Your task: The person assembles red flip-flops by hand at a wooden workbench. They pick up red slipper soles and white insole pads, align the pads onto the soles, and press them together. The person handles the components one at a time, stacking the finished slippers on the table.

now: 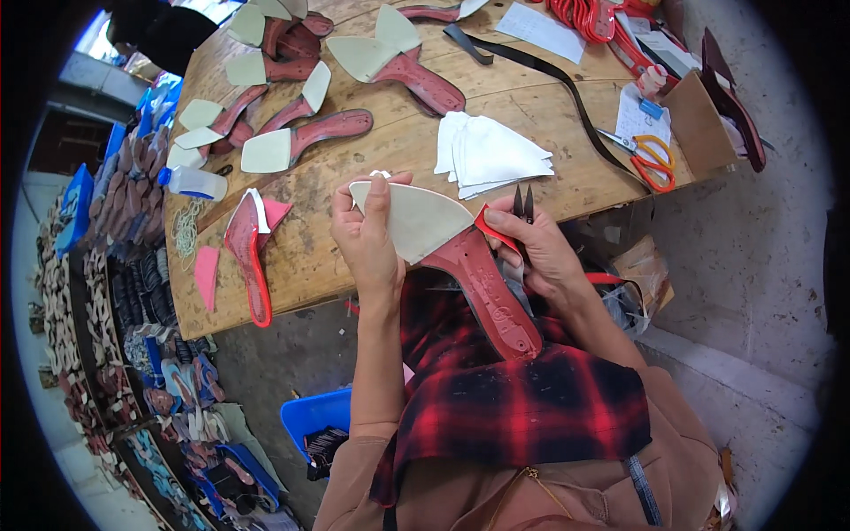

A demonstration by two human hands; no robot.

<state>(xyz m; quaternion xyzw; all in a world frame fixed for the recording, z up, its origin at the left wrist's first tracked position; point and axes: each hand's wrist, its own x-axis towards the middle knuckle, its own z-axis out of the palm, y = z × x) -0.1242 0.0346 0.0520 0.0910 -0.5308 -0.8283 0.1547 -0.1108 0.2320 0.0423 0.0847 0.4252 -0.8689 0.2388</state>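
My left hand (372,232) grips the pointed toe end of a shoe insole (474,274), thumb on top of its cream forepart. The insole slants down to the right, its red heel end above my lap. My right hand (540,248) is closed at the insole's edge, where it pinches a small red strip (501,232) between thumb and finger. A dark pair of pointed snips (524,203) rests in the same hand, tips up. On the table to the left lies another red shoe piece (248,248) with a white edge and red rim, beside pink scraps (206,276).
Several red and cream insoles (416,75) lie across the wooden table (390,146). White cut pieces (491,150) are stacked beyond my hands. A black strap (567,75), orange-handled scissors (651,161) and a cardboard box (699,124) lie right. A bottle (197,183) stands left; a blue bin (310,411) is below.
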